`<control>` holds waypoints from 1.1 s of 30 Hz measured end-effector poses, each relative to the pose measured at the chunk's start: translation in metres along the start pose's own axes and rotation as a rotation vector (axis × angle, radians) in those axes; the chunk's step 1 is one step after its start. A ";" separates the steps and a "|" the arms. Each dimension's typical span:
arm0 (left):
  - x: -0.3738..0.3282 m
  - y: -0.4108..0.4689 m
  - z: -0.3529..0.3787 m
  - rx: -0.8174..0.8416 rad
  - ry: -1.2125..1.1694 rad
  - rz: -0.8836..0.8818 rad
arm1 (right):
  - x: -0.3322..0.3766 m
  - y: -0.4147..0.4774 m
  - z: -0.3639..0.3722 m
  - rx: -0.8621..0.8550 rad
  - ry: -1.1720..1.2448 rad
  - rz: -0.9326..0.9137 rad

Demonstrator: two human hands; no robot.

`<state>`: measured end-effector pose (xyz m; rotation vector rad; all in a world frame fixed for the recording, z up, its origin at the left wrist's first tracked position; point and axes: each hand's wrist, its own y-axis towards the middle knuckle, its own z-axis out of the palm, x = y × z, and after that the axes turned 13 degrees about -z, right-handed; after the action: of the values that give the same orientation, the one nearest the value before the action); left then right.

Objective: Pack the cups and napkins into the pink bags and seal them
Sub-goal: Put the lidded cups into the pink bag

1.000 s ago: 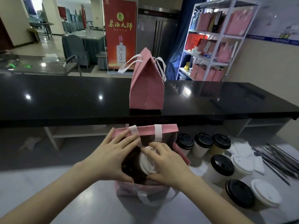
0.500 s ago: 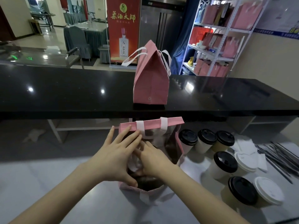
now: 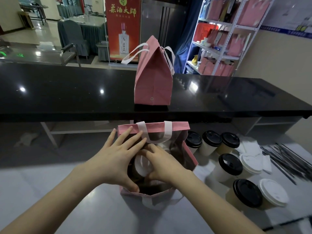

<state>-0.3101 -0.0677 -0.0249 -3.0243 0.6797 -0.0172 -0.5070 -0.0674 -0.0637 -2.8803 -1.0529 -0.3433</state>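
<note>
Pink bag [image 3: 179,126]: right hand [image 3: 162,163] grips cup [image 3: 141,166]; left hand [image 3: 116,159] fingers spread; banner [image 3: 122,27] "茶酒大師".

Cup [image 3: 142,164] deeper in pink bag [image 3: 152,126]

Left hand [image 3: 116,159] spread, fingers straight; right hand [image 3: 163,164] grips cup [image 3: 141,164].
</note>
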 end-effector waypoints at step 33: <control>0.004 0.000 0.004 -0.075 -0.094 -0.004 | -0.001 -0.004 0.015 0.092 -0.107 0.062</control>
<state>-0.3061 -0.0689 -0.0288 -3.0741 0.6807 0.1522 -0.5076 -0.0626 -0.0782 -2.8687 -0.9649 -0.1345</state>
